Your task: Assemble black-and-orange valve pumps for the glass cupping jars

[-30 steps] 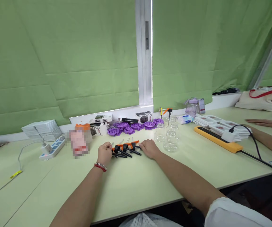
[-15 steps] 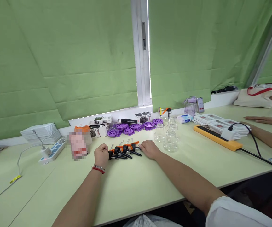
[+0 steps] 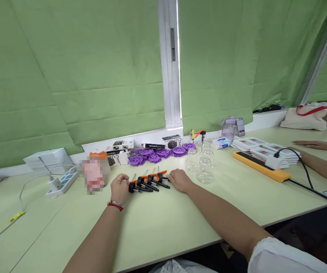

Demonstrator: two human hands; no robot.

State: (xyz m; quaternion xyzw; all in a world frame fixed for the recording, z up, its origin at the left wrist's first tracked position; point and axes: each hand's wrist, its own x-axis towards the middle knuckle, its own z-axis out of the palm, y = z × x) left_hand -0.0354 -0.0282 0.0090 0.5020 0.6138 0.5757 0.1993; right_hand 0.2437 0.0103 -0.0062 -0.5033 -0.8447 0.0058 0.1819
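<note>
Several black-and-orange parts with thin metal rods (image 3: 149, 182) lie side by side in a slanted row on the pale table. My left hand (image 3: 119, 188) is at the row's left end, its fingers loosely bent and slightly apart, close beside the nearest black part; whether a fingertip touches it is hard to see. At the other end, my right hand (image 3: 180, 179) rests low on the table with fingers extended toward the last part's black tip. Several clear glass jars (image 3: 205, 174) stand to the right of that hand.
Purple spoked plastic pieces (image 3: 152, 154) are heaped at the back near printed boxes (image 3: 119, 157). On the left are a blurred pink item (image 3: 94, 175) and a power strip (image 3: 63, 184). A yellow power strip (image 3: 261, 167), stacked white cards (image 3: 265, 148) and another person's arm (image 3: 319, 163) are on the right.
My left hand has shifted slightly left, and its fingers have loosened from a closed fist beside the row. My right hand and the row of parts look almost unchanged.
</note>
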